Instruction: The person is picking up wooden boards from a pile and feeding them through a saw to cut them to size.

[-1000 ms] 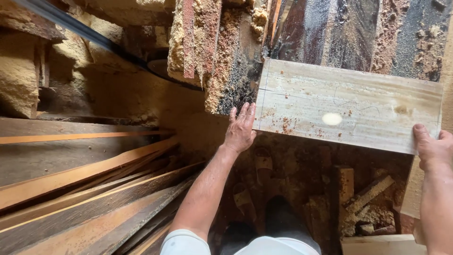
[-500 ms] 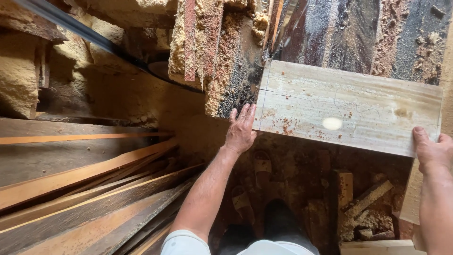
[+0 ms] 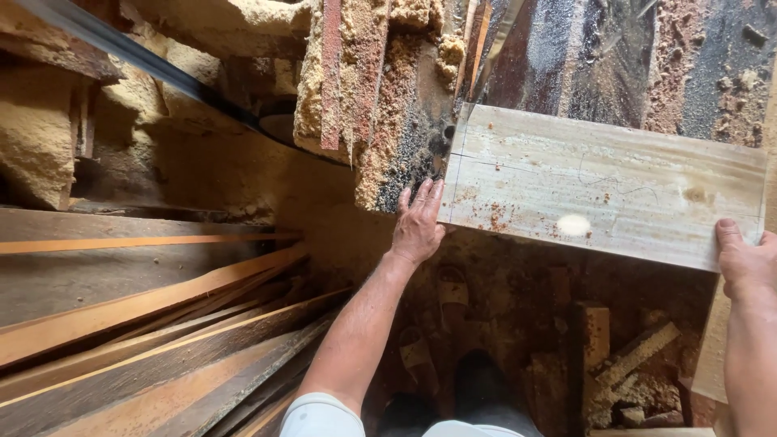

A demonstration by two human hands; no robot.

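plank (image 3: 603, 182) — pale, pencil-marked | flat on sawdusty table | apparently unsawn

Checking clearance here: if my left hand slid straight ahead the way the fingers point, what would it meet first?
Probably the sawdust-caked machine edge just beyond the left hand, beside the pale board; depth is unclear.
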